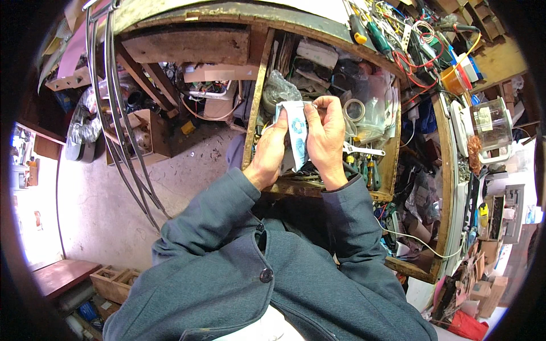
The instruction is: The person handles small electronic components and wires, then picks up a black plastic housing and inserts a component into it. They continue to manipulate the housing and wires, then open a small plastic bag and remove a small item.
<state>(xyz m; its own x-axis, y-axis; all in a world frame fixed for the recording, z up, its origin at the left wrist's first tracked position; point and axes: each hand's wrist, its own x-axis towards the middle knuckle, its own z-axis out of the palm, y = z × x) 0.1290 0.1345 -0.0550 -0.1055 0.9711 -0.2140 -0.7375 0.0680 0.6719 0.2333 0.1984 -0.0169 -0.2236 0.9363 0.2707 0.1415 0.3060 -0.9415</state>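
Between my two hands is a small flat white packet with blue print, held upright above an open wooden drawer. My left hand pinches its left edge, thumb on the front. My right hand grips the right edge near the top, with the fingers curled. What lies behind the packet is hidden. In the drawer under my hands are crumpled clear plastic, a roll of tape, a wrench and several screwdrivers.
Wires and hand tools crowd the bench top at the upper right, with a yellow-and-black screwdriver. A second cluttered drawer stands open on the right. Bent metal tubes rise on the left near a cardboard box.
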